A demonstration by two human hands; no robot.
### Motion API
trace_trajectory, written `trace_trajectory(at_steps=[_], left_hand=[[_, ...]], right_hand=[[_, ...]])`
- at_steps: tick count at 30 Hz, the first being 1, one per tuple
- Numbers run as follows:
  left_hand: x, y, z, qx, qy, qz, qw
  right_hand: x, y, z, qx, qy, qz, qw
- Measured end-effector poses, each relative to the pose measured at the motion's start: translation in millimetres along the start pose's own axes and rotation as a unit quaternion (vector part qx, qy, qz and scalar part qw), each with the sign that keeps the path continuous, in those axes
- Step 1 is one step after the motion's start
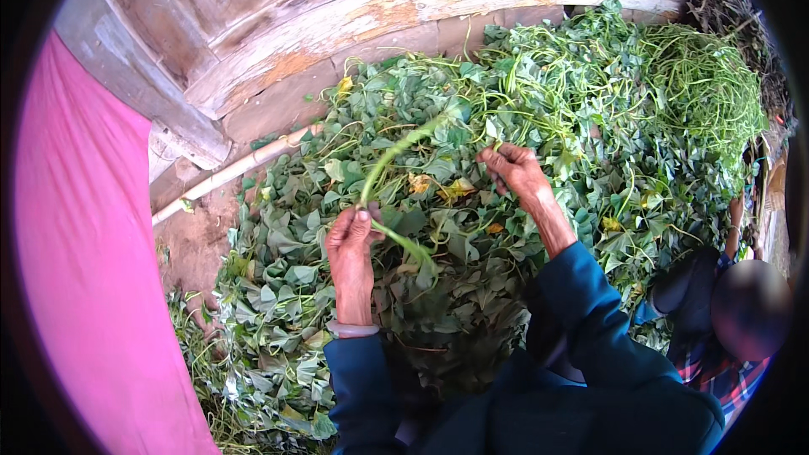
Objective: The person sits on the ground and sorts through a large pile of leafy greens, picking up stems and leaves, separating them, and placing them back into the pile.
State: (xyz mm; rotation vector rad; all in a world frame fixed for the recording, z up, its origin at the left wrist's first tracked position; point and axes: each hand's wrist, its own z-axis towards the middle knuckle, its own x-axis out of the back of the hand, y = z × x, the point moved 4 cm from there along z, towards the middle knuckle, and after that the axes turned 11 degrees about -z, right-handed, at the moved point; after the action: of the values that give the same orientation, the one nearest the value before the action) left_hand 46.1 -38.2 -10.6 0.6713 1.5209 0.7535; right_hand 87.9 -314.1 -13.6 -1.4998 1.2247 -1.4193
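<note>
My left hand [349, 240] is closed around a long green leafy-plant stalk [386, 160]. One length of it rises up and right from my fingers, blurred toward its tip; another length hangs down to the right. A pale bracelet [352, 329] circles my left wrist. My right hand [518, 175] is up to the right of the stalk, apart from it, with thumb and fingers pinched together. Whether anything small is between them I cannot make out. Beneath both hands spreads a thick heap of green leaves [291, 299], with some yellow leaves [456, 191] among them.
A mound of thin green stalks [704, 84] lies at the far right, beside dark dry sticks [733, 13]. Another person [716, 312] sits at the right. A wooden beam [404, 13] runs along the back. Pink cloth [93, 270] hangs at left, near a pale pole [232, 170].
</note>
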Motion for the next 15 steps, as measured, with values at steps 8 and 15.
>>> trace_trajectory(at_steps=[8, 15], left_hand=[[-20.9, -14.4, -2.1, -0.054, -0.009, 0.092, 0.994], [-60.3, -24.4, -21.0, -0.188, -0.126, 0.378, 0.898]], right_hand=[[-72.1, -44.7, -52.9, 0.052, -0.132, 0.095, 0.985], [-69.1, -51.2, -58.0, 0.246, 0.002, -0.187, 0.951]])
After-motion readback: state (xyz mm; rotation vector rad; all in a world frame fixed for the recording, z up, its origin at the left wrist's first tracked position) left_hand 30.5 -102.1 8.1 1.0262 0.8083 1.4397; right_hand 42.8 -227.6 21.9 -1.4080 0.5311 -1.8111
